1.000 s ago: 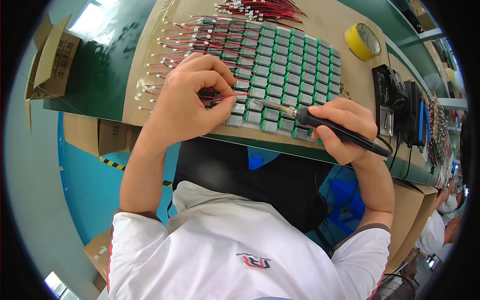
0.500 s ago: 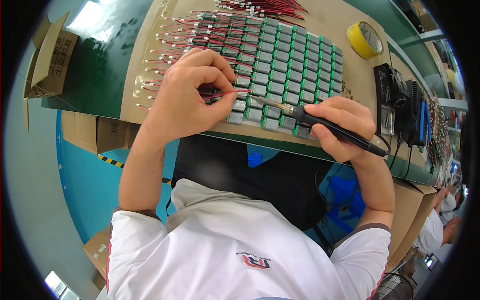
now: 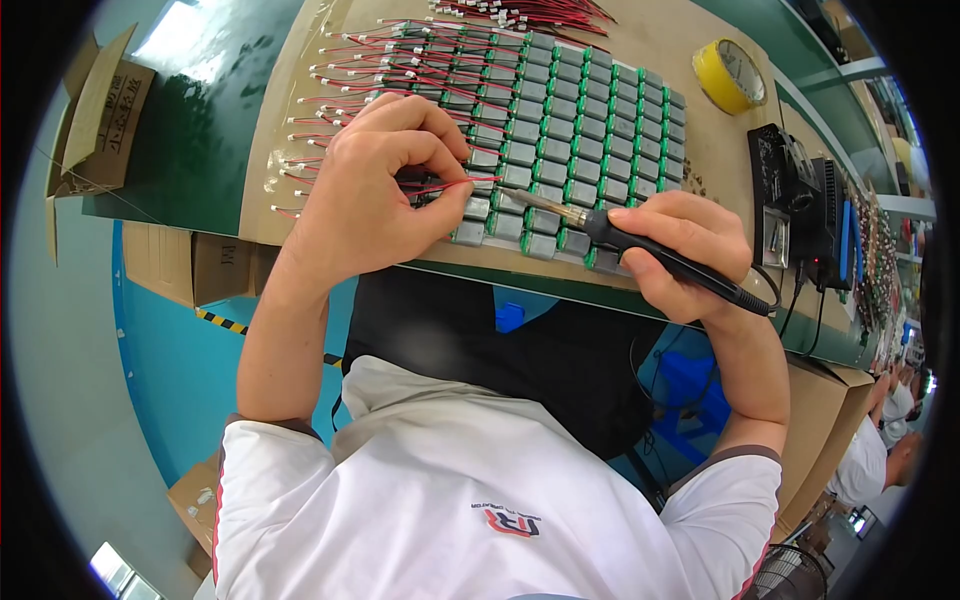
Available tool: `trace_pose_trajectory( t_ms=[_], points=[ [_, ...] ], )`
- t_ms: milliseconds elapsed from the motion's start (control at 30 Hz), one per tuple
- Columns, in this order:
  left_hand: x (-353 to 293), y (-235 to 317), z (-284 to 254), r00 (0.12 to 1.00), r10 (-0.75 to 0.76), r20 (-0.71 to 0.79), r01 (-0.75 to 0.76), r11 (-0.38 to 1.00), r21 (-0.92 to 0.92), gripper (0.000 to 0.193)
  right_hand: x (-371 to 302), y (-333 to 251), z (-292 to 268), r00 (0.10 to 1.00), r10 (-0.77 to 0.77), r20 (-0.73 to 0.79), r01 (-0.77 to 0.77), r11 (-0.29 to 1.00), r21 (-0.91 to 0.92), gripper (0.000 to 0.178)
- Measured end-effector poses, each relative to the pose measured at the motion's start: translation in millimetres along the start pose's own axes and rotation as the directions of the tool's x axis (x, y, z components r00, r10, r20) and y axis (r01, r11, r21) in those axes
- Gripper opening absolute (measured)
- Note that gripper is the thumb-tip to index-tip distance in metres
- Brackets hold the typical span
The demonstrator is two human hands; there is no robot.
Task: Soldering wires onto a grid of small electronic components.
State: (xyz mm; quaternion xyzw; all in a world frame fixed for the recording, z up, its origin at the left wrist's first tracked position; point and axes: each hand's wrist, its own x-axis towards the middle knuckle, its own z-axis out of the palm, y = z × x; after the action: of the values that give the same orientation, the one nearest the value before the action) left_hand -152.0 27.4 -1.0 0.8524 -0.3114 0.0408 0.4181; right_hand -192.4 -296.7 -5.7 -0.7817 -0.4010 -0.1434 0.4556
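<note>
Rows of grey battery cells with green circuit strips (image 3: 582, 150) cover the middle of the bench. My left hand (image 3: 385, 180) is closed over the left side of these rows, thumb and forefinger pinching a thin red wire (image 3: 484, 180) whose end lies at a cell's green strip. In my right hand (image 3: 690, 250) is a black-handled soldering iron (image 3: 640, 243), its tip pointing left, close to that wire end. Whether tip and wire touch I cannot tell. Red and black wires with white connectors (image 3: 335, 80) stick out leftward from the cells; my left hand hides some.
A bundle of loose red wires (image 3: 520, 14) lies at the far edge. Yellow tape roll (image 3: 728, 78) stands at the far right, beyond a black soldering station (image 3: 800, 200) with cables. Cardboard boxes (image 3: 105, 125) are at left; another person (image 3: 865, 465) shows at far right.
Almost nothing differs. Both hands keep their places, the wire still pinched and the soldering iron still held close to it.
</note>
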Motion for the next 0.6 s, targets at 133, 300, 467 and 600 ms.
trace_pose_trajectory(
  t_ms=[133,300,467,600],
  points=[
    [0.1,0.6,-0.2,1.000,0.003,-0.003,-0.003,1.000,0.005,0.010,-0.7,0.8,-0.1,1.000,-0.009,0.004,0.009,1.000,-0.014,0.035],
    [-0.5,-0.5,0.2,1.000,0.012,-0.008,-0.012,1.000,0.006,0.010,-0.9,0.1,1.2,1.000,-0.009,0.002,0.009,1.000,-0.012,0.035],
    [-0.4,-0.7,0.4,1.000,0.018,-0.010,-0.018,1.000,0.011,0.009,-1.6,1.1,0.0,1.000,-0.029,-0.002,0.029,0.999,-0.020,0.034],
    [-0.2,-0.9,0.5,1.000,0.021,-0.010,-0.021,1.000,0.016,0.009,-5.7,-1.0,-0.6,0.999,0.042,-0.027,-0.041,0.999,0.009,0.033]
  ],
)
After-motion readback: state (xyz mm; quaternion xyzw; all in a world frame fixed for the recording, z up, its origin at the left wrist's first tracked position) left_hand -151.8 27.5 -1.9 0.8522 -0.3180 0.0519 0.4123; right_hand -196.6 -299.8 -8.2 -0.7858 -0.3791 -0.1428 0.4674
